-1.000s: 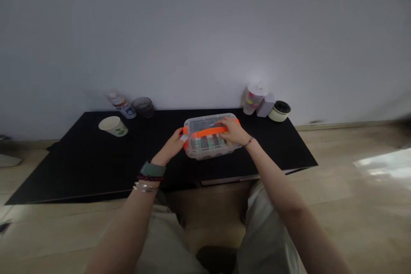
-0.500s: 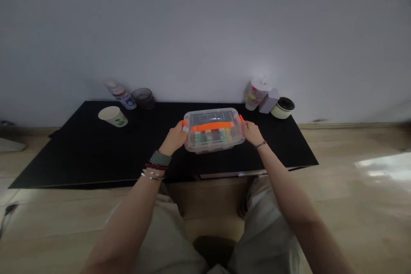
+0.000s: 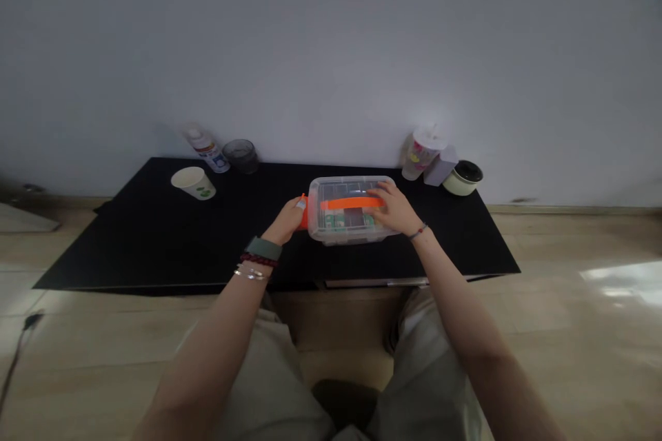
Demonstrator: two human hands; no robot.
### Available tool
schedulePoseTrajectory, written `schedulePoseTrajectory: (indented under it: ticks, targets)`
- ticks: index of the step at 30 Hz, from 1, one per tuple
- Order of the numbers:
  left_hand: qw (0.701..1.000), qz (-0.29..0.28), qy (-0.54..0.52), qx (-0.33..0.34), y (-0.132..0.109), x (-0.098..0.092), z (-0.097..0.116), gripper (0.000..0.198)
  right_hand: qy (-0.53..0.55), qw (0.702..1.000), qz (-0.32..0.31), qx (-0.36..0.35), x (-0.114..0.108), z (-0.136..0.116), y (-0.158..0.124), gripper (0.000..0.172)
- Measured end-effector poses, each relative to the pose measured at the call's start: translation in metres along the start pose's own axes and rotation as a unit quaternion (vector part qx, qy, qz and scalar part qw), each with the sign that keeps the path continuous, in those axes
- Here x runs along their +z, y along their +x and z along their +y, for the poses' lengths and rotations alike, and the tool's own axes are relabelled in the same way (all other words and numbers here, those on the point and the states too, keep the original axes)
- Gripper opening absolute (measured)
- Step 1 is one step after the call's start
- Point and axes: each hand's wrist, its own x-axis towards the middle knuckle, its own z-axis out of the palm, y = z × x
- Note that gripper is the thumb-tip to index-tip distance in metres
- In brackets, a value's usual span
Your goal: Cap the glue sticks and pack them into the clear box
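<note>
A clear plastic storage box (image 3: 336, 238) with a lid sits on the black tabletop, with several small green, white and dark items showing through it. An orange handle (image 3: 344, 203) lies along the lid. At the box's left end, my left hand (image 3: 287, 219) is closed on an orange latch (image 3: 304, 213), which sticks outward from the side. My right hand (image 3: 397, 210) rests over the lid's right part with its fingers spread, touching the lid around the handle's right end. The right-hand latch is hidden behind this hand.
On the left of the black table (image 3: 129, 248) stand a paper cup (image 3: 194, 183), a spray can (image 3: 207, 148) and a dark glass (image 3: 241, 156). At the right rear are a lidded plastic cup (image 3: 420, 154), a pale box (image 3: 440, 167) and a cream pot (image 3: 462, 179). A wall rises behind.
My right hand has moved from the box's right end onto the lid by the handle. The left latch now sticks out from the box, with my left hand still on it.
</note>
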Motion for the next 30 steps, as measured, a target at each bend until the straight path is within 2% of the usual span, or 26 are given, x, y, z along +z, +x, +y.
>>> schedulePoseTrajectory:
  ticks: [4,7,12,16,21,26,28,30]
  targets:
    - [0.998,0.0,0.0,-0.056,-0.004,0.003,-0.001,0.018,-0.039,0.999,-0.017,0.012,0.003,-0.002,0.008,0.041]
    - [0.998,0.003,-0.007,-0.069,-0.006,0.005,-0.003,0.012,-0.051,0.998,-0.02,0.02,0.003,-0.005,0.015,0.041]
    - [0.998,-0.005,-0.011,-0.063,-0.004,0.003,-0.006,0.011,-0.096,0.994,-0.037,-0.037,-0.006,-0.015,0.022,0.036]
    - [0.999,-0.008,-0.004,-0.052,-0.002,0.001,-0.011,0.017,-0.145,0.987,-0.056,-0.026,-0.012,-0.02,0.018,0.04]
    - [1.0,-0.007,-0.002,-0.029,0.0,0.003,-0.013,0.023,-0.18,0.981,-0.051,-0.042,-0.012,-0.018,0.013,0.045]
    - [1.0,-0.011,0.005,-0.009,-0.001,0.004,-0.011,0.02,-0.181,0.981,-0.062,-0.032,-0.012,-0.021,0.012,0.045]
    - [1.0,-0.013,0.009,-0.006,-0.001,0.003,-0.011,0.016,-0.173,0.983,-0.06,-0.012,-0.02,-0.02,0.012,0.043]
    - [1.0,-0.014,0.008,-0.019,-0.001,0.001,-0.012,0.015,-0.157,0.987,-0.032,0.017,-0.035,-0.013,0.011,0.04]
